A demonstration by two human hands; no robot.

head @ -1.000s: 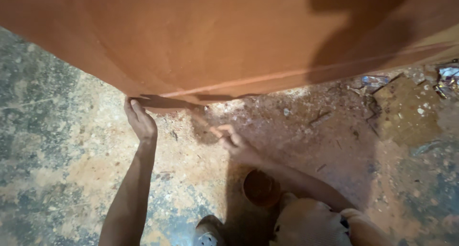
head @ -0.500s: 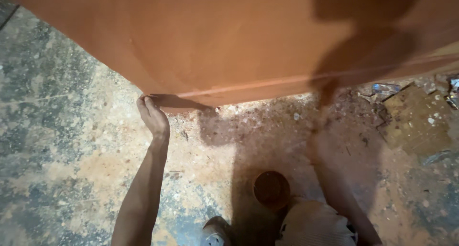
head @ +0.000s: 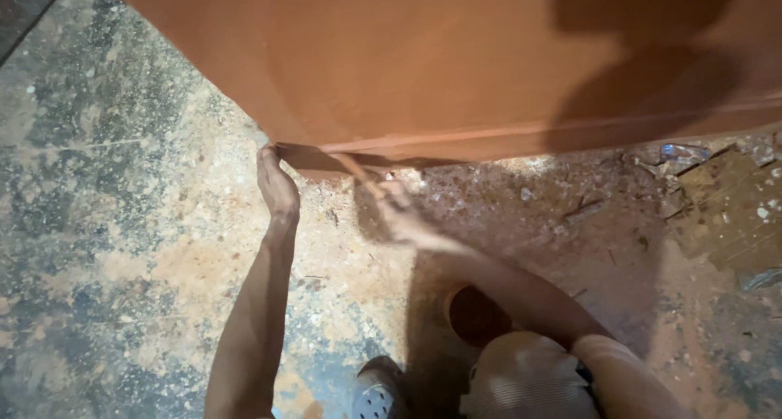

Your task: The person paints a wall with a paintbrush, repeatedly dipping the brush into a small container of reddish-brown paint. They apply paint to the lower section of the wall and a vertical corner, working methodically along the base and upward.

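Orange board (head: pixel 456 61) fills the upper view, tilted above the stained concrete floor (head: pixel 106 223). Left hand (head: pixel 277 183) grips its lower corner from beneath. Right hand (head: pixel 399 211), blurred, pinches a thin stick (head: pixel 358 171) against the board's bottom edge. A small brown pot (head: pixel 476 315) sits near the knee.

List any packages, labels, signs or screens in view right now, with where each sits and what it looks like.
No labels, signs or screens in view.
Clear crumpled plastic wrapper: on the floor at upper right, below the big orange panel's lower edge; bluish-transparent, scrunched.
Flat piece of cardboard: on the floor at far right; brown, dusty, speckled, torn edges. Whether it is packaging cannot be told.
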